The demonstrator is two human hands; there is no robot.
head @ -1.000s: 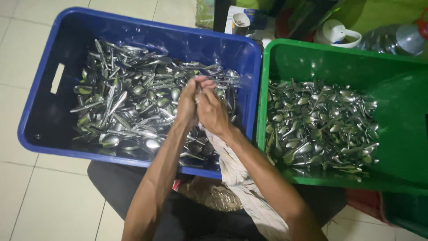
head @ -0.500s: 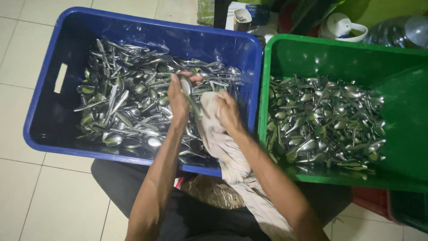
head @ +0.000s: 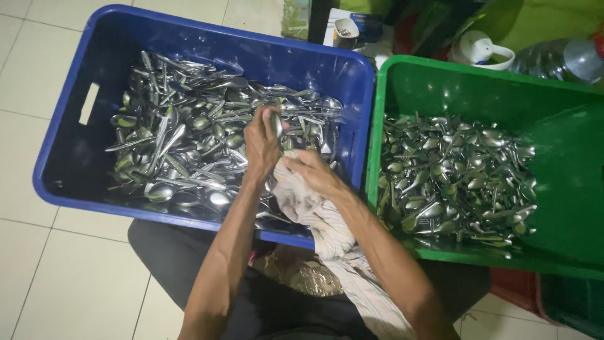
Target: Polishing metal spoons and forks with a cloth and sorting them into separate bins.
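Above the blue crate [head: 63,157] of cutlery, the left hand [head: 261,141] pinches a steel spoon [head: 275,124] upright, fingers closed round its handle. Just beside it, the right hand [head: 314,173] grips a striped cloth [head: 327,226], fingers curled shut. Alongside sits a green crate [head: 440,82] of spoons.

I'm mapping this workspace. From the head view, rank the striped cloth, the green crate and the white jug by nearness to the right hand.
1. striped cloth, touching the right hand.
2. green crate, to its right.
3. white jug, far upper right.
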